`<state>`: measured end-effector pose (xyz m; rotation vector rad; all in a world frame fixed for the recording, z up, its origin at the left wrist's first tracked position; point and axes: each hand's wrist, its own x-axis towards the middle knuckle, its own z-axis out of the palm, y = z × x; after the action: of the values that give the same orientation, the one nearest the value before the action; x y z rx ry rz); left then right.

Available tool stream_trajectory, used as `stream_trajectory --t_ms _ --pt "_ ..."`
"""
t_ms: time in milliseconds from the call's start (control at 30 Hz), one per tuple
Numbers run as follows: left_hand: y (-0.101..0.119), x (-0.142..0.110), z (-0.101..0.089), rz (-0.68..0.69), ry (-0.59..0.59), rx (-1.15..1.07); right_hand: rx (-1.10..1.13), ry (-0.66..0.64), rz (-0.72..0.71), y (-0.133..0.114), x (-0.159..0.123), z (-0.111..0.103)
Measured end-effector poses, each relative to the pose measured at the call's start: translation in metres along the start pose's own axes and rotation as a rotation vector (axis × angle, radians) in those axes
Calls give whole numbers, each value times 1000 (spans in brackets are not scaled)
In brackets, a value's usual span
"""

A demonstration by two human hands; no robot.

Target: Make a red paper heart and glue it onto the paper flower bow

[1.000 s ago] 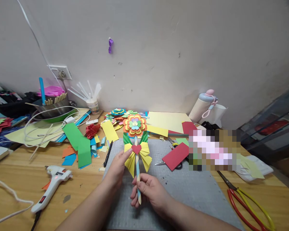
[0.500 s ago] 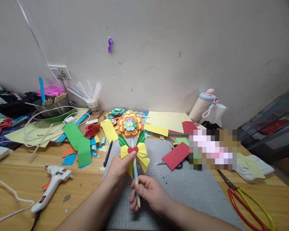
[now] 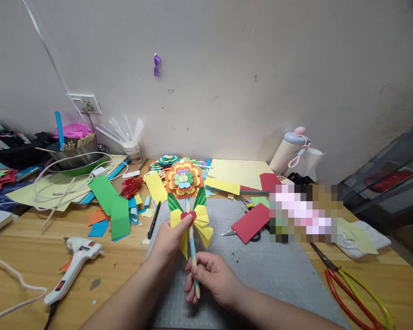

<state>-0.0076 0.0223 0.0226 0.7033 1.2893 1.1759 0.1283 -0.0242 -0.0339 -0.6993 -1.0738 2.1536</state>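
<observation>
The paper flower (image 3: 184,179) is held in both hands, centred in the scene in front of the far part of the grey mat (image 3: 261,284), its head leaning slightly left and its stem (image 3: 192,250) running down to the near end. Left hand (image 3: 172,236): thumb pressed on the red heart (image 3: 185,215) at the middle of the yellow bow (image 3: 201,214); remaining fingers mostly hidden behind, their spread cannot be told. Right hand (image 3: 215,275): thumb and fingers pinching the stem close to its near tip, the lower fingers curled.

Step in hand, as judged: steadying the flower and pressing or checking the heart. Next move calls for even thumb pressure without creasing the bow's folds, and a light grip on the stem.

Left, on the table (image 3: 131,275), lies a glue gun (image 3: 75,266), well apart from both hands.
</observation>
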Motion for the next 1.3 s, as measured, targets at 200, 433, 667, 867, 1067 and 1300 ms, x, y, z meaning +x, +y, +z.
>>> stream_trajectory --t_ms 200,433,667,867,1067,1300 --pt "6 -4 0 -14 -34 -28 -9 7 13 -2 -1 1" --pt "8 -5 -2 -18 -48 -23 -15 11 15 -2 -1 1" --pt "8 -6 -3 -56 -63 -22 -15 -1 14 0 0 0" --pt "14 -8 0 0 -99 -39 31 40 -19 -2 0 -1" --pt "12 -6 -1 -47 -50 -41 14 48 -9 -2 -1 0" --pt "10 -9 4 -36 7 -58 -6 43 1 -1 0 1"
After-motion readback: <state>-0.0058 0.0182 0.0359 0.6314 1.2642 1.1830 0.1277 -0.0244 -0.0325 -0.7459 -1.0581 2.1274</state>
